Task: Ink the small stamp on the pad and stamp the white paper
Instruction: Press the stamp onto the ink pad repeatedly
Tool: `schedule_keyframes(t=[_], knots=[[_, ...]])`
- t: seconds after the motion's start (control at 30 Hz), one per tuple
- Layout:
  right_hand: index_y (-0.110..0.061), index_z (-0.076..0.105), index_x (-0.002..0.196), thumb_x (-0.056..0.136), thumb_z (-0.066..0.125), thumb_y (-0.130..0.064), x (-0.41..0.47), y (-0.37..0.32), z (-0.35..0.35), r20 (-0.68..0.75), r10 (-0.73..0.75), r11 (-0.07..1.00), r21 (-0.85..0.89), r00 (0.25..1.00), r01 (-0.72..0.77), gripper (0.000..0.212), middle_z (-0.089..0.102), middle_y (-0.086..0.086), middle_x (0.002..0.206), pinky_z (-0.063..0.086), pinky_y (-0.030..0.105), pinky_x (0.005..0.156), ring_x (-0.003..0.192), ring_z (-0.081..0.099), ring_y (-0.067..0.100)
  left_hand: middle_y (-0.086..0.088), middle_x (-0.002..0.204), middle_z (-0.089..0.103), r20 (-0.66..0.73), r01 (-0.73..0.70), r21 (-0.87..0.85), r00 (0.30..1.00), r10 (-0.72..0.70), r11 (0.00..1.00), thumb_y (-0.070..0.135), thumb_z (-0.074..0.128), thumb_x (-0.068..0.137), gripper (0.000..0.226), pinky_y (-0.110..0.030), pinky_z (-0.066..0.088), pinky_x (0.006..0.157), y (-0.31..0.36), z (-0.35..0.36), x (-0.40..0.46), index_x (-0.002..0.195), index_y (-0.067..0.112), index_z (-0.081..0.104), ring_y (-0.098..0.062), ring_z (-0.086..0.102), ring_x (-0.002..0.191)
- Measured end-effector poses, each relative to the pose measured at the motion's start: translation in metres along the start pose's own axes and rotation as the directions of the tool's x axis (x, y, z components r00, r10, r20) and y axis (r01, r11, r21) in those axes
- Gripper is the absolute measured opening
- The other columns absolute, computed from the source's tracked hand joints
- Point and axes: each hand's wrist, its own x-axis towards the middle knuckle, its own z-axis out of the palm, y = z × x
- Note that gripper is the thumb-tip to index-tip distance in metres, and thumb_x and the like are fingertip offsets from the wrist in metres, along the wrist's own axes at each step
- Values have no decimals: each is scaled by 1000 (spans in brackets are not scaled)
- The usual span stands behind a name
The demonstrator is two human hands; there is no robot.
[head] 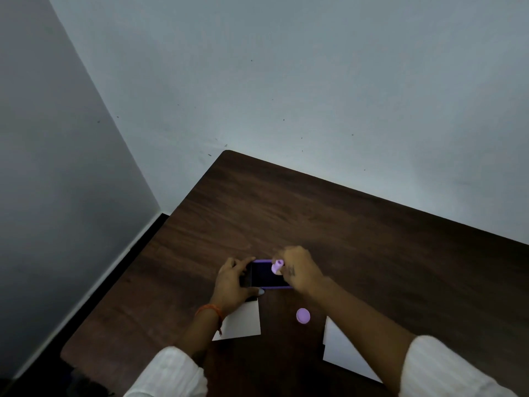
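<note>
A purple-rimmed ink pad (pixel 267 275) with a dark inking face lies open on the brown table (pixel 357 239). My right hand (pixel 300 269) pinches a small lilac stamp (pixel 277 266) and holds it on the pad's upper right part. My left hand (pixel 233 282) grips the pad's left edge, finger along the top and thumb along the bottom. A white paper (pixel 243 320) lies just below the pad, partly under my left wrist. A second white sheet (pixel 345 351) lies at the lower right, partly hidden by my right forearm.
A round lilac cap (pixel 303 315) sits on the table between the two papers. The table's left edge (pixel 137 270) runs close to a grey wall. Another wall stands behind the far edge.
</note>
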Motion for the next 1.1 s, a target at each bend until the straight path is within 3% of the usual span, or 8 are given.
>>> schedule_keyframes(t=[0.27,0.47,0.63,0.83,0.9,1.0,1.03,1.1], knots=[[-5,55,117,96,42,-13,-18,8,26,3,-127,979,-159,992,126,26,56,16,123,43,36,95,114,51,27,-6,119,45,-12,2,15,1000,-2,1000,18,81,67,81,-36,43,101,-5,2,3,137,22,40,-20,45,110],[-6,60,110,92,49,-9,-16,10,29,-59,-98,991,-95,993,93,22,61,13,117,46,35,93,107,55,25,-6,118,45,-16,-4,9,1000,4,1000,19,82,66,82,-35,44,99,-7,4,3,136,22,41,-19,46,110],[-3,60,109,91,49,-9,-10,21,18,61,-243,948,-195,968,250,22,61,16,114,46,38,90,107,55,29,-1,109,42,-17,-8,-7,1000,8,1000,18,83,65,82,-38,45,100,-8,8,4,136,21,43,-21,47,108],[-1,57,112,95,43,-10,-22,9,29,-29,-141,972,-196,990,132,24,58,19,117,43,38,89,108,53,31,-5,113,44,-12,0,6,1000,0,1000,17,82,65,82,-37,44,100,-5,7,3,137,21,41,-22,46,109],[2,61,104,91,46,-5,-19,8,20,-25,-75,994,-88,997,72,21,62,22,111,43,35,83,103,57,33,-8,117,45,-5,7,18,1000,-7,1000,17,81,67,82,-34,43,99,-3,6,1,138,20,40,-21,45,109],[6,68,92,82,57,1,-23,6,7,-89,85,951,305,992,-54,16,69,26,99,49,36,75,93,64,38,-9,120,43,10,12,56,1000,-13,998,20,80,69,83,-32,41,98,0,5,-1,140,21,36,-21,45,110],[4,70,94,80,62,2,-26,7,2,-113,165,869,487,980,-90,16,70,25,100,52,36,76,93,66,36,-9,120,43,16,17,70,1000,-19,997,21,79,70,84,-31,40,97,0,4,-1,141,21,35,-21,45,110],[-1,69,101,80,67,2,-40,9,-6,-62,333,532,836,941,-134,21,70,21,105,58,25,72,95,68,29,-8,119,42,28,16,117,999,-19,993,26,78,72,86,-30,39,97,0,3,-2,143,22,29,-20,44,109]])
